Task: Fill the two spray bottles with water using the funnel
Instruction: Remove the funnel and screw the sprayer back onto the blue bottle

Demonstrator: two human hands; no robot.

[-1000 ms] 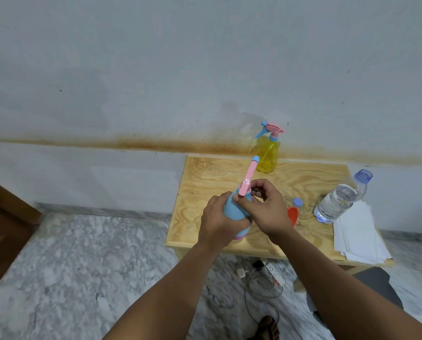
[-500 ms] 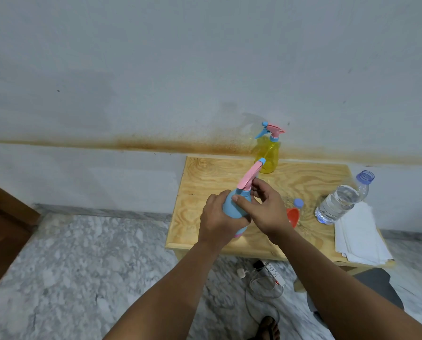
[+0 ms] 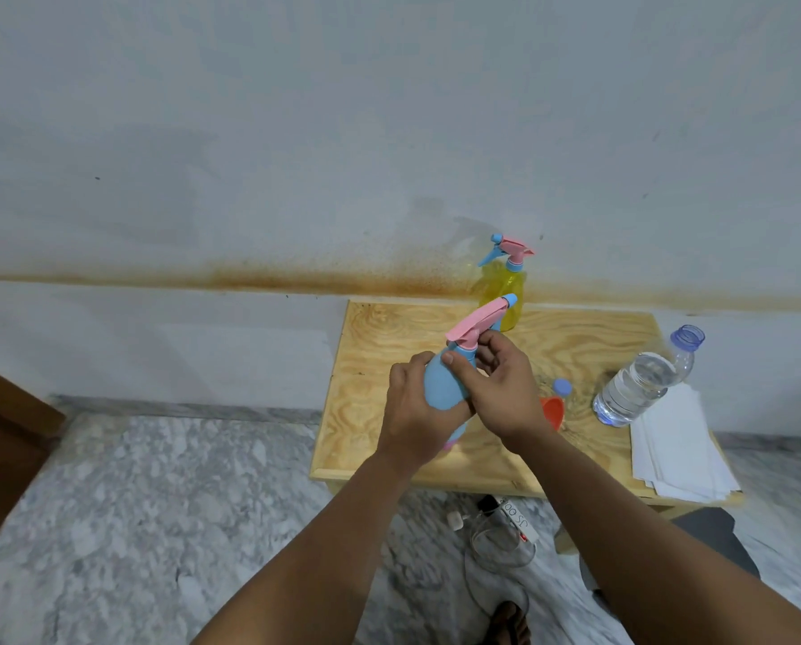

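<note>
Room: pale wall with a rusty stain band, marble floor, wooden table (image 3: 389, 337).
Blue spray bottle (image 3: 440, 384): pink trigger head tilted toward 1 o'clock, held over the table's front edge.
Left hand (image 3: 417, 412): I see fingers clamped round its body.
Right hand (image 3: 501, 388): fingers closed on its collar.
Yellow spray bottle (image 3: 503, 290): upright at 12 o'clock, by the wall.
Orange funnel (image 3: 552, 412), water bottle (image 3: 640, 384): at 3 o'clock.
Writing: "JS 00" on a tag (image 3: 519, 523) below.
</note>
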